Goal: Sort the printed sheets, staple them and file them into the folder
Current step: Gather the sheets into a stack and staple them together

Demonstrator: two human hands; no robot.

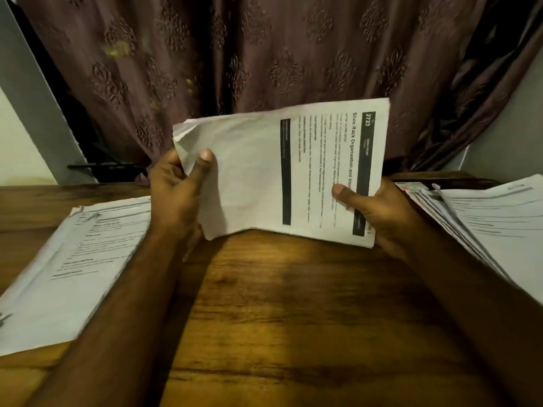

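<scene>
Wooden table [279,304] — both hands grip a sheaf of printed sheets [264,171] above it: left hand [176,189] pinching the curled edge, right hand [379,210] thumb on top. Side stacks [73,259] blurred, cropped.

from my feed: a wooden table [293,318] fills the lower half, dark brown grain running side to side, with a warm pool of light on its middle and dimmer edges. behind its far edge hangs a heavy brownish-purple curtain [264,54] with an embossed leaf-like motif, gathered into folds toward the right. a pale grey frame or panel [32,92] slants down at far left, with a light wall [17,154] below it. another pale wall [505,130] shows at right. overall lighting is low.
</scene>
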